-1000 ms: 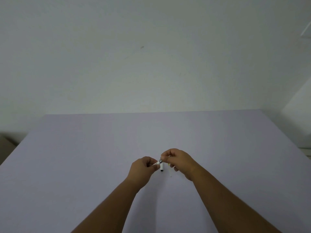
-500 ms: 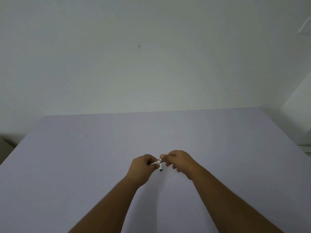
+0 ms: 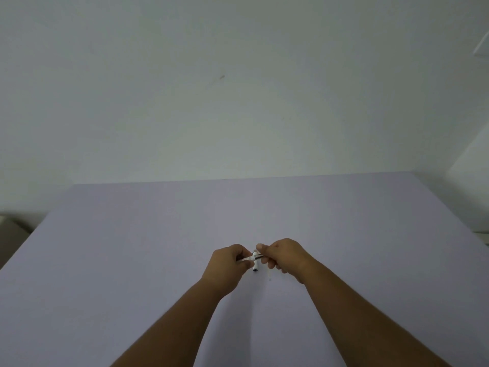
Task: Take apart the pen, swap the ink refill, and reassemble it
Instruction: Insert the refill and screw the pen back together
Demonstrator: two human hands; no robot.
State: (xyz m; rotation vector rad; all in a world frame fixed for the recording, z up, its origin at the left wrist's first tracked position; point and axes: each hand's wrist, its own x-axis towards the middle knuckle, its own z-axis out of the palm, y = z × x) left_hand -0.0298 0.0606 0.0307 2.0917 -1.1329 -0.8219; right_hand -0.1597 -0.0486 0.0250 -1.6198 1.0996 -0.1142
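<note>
Both my hands meet over the middle of the lilac table (image 3: pixel 132 260). My left hand (image 3: pixel 229 263) pinches a thin white pen part (image 3: pixel 247 258) that points right. My right hand (image 3: pixel 284 256) grips a dark slim piece (image 3: pixel 260 256), likely the refill or tip end, in line with it. A short white tube with a dark open end (image 3: pixel 255 266) lies under the joint, pointing toward me; whether it rests on the table or is held I cannot tell. Most of each part is hidden inside the fists.
The table's far edge meets a plain pale wall (image 3: pixel 238 102). A tiny speck (image 3: pixel 270 279) lies on the table just below my right hand. A brown surface (image 3: pixel 10 234) shows past the table's left edge.
Both hands have drifted slightly away from me. A small gap has opened between them, showing a dark slim piece between the fingertips.
</note>
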